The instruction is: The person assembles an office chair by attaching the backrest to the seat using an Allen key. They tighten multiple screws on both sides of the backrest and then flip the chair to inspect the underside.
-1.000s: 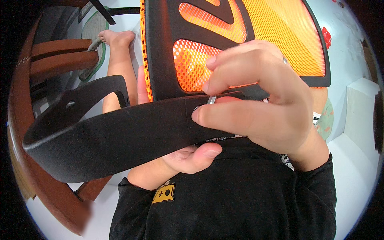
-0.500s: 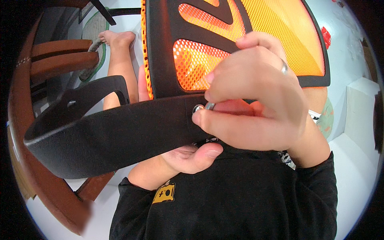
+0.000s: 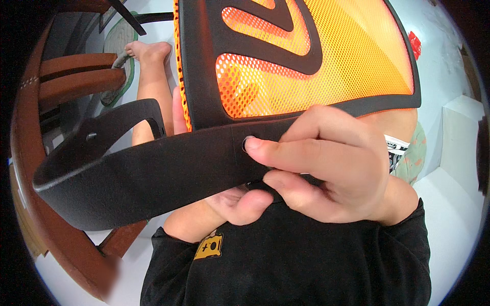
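A black curved chair armrest lies across my lap against an orange mesh chair backrest with a black frame. My right hand is bent over the armrest's right end. Its index fingertip presses on a small round metal-rimmed spot, which it largely covers. The thumb and other fingers are curled in below; what they may hold is hidden. Under the armrest, my left hand wraps around from below, thumb towards me. Its fingertips show beyond the armrest, beside the backrest's left edge.
A brown wooden piece of furniture with rails stands at the left. My bare leg and foot stretch out beyond the armrest, next to a grey-green slipper. At the far right lies a red item on the pale floor, with a white ledge nearer.
My right hand has turned and dropped lower: from pinching a small metal piece at the armrest's hole, it now puts the index fingertip there. Armrest and backrest have shifted slightly.
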A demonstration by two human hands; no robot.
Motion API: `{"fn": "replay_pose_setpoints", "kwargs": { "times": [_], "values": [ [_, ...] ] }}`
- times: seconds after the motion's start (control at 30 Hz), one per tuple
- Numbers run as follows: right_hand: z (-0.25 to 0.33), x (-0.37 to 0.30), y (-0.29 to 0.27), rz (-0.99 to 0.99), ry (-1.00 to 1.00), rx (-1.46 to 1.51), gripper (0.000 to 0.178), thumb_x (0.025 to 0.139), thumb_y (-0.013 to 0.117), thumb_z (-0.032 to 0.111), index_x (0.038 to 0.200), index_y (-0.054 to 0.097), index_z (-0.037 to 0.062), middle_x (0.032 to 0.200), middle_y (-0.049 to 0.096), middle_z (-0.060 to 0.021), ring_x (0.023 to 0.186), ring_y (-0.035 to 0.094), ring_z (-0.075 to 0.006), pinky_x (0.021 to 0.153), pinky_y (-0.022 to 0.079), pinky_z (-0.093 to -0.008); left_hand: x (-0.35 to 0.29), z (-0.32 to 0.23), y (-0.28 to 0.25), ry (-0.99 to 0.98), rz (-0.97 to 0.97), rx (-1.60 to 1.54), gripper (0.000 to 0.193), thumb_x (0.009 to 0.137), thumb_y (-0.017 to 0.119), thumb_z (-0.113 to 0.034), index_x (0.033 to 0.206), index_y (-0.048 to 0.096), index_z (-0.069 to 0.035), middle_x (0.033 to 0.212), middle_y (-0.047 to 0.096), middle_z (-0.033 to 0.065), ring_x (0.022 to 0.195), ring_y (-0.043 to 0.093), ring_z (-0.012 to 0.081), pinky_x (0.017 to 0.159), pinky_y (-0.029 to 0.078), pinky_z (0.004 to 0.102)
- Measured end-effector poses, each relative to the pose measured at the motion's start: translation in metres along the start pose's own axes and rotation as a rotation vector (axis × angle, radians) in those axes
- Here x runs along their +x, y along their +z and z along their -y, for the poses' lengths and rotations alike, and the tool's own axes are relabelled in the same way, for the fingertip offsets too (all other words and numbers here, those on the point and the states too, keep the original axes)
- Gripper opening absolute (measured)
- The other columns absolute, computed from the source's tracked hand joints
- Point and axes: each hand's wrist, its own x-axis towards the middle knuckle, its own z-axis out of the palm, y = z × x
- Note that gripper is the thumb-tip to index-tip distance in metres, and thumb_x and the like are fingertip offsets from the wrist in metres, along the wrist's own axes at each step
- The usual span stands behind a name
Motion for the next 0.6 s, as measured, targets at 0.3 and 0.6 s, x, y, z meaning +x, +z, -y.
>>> {"fn": "replay_pose_setpoints", "kwargs": {
  "times": [0.3, 0.6],
  "values": [
    [-0.013, 0.004, 0.000, 0.050, -0.083, -0.007, 0.019, 0.071, 0.075, 0.002, 0.088, 0.070, 0.0073, 0.074, 0.062, -0.0015, 0.061, 0.060, -0.0164, 0.052, 0.045, -0.0284, 0.001, -0.013, -0.010, 0.010, 0.104, 0.014, 0.097, 0.078, 0.057, -0.063, 0.146, 0.018, -0.008, 0.138, 0.041, 0.0132, 0.124, 0.044, 0.0234, 0.108, 0.027, 0.0404],
    [-0.022, 0.020, -0.001, 0.136, -0.150, 0.043, 0.024, 0.071, 0.075, 0.022, 0.083, 0.059, 0.0087, 0.080, 0.052, -0.0046, 0.075, 0.059, -0.0232, 0.063, 0.047, -0.0352, -0.001, -0.005, -0.012, 0.004, -0.013, 0.140, 0.100, 0.077, 0.055, -0.068, 0.147, 0.016, -0.008, 0.137, 0.043, 0.0138, 0.123, 0.045, 0.0233, 0.107, 0.028, 0.0406]
  ]
}}
